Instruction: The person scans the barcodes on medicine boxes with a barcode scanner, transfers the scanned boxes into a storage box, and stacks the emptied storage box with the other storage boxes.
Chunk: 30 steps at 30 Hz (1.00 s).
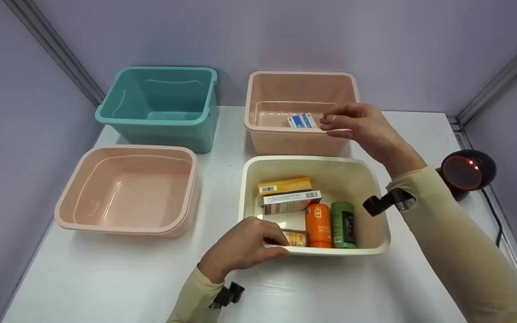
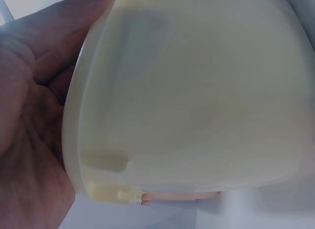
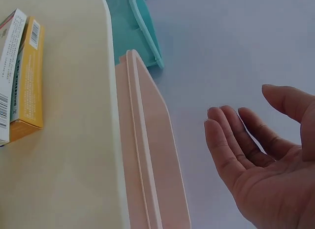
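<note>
My left hand (image 1: 251, 244) grips the near rim of a cream plastic bin (image 1: 377, 242), thumb outside and fingers over the edge; the left wrist view shows the bin's outer wall (image 2: 197, 101) close up. Inside lie a yellow box (image 1: 292, 184), a white box (image 1: 292, 202), an orange bottle (image 1: 318, 224), a green bottle (image 1: 343, 224) and a small yellow box (image 1: 296, 237) partly hidden by my fingers. Over the front right rim of the far pink bin (image 1: 294, 140) hovers my right hand (image 1: 364, 128), holding nothing, its fingers loosely bent. A blue-and-white box (image 1: 302, 120) lies in that bin.
A teal bin (image 1: 159, 134) stands at the back left, with a second pink bin (image 1: 126, 226) in front of it. On the right, a black scanner-like device (image 1: 469, 170) with red lights trails a cable. Walls enclose the white table (image 1: 151, 278).
</note>
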Motion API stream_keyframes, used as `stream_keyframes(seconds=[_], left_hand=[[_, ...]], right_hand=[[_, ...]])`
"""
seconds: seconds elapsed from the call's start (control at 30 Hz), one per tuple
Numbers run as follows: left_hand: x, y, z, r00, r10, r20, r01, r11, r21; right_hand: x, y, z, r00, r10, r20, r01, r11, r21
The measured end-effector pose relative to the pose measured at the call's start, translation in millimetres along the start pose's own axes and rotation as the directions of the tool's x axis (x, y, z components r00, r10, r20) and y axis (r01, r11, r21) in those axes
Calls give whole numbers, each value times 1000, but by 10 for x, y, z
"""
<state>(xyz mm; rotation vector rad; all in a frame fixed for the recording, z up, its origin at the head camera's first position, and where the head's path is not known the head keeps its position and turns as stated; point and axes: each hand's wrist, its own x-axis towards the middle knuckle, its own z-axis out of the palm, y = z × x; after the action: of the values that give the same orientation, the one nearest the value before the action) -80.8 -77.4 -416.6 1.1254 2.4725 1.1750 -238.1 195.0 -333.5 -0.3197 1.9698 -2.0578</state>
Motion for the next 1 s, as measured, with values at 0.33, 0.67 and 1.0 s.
stream_keyframes(seconds=[0.33,0.67,1.0], left_hand=[[12,-11,-9,1000,-12,4,12,1000,-3],[27,-9,-17,1000,-14,-5,14,1000,-11],[32,-22,-10,1000,-26,4,26,999,-32]], right_hand=[[-107,71,129,992,16,123,6,984,-177],[-150,178,238,979,78,189,-10,941,-338],[-142,314,352,960,124,250,-12,914,-405]])
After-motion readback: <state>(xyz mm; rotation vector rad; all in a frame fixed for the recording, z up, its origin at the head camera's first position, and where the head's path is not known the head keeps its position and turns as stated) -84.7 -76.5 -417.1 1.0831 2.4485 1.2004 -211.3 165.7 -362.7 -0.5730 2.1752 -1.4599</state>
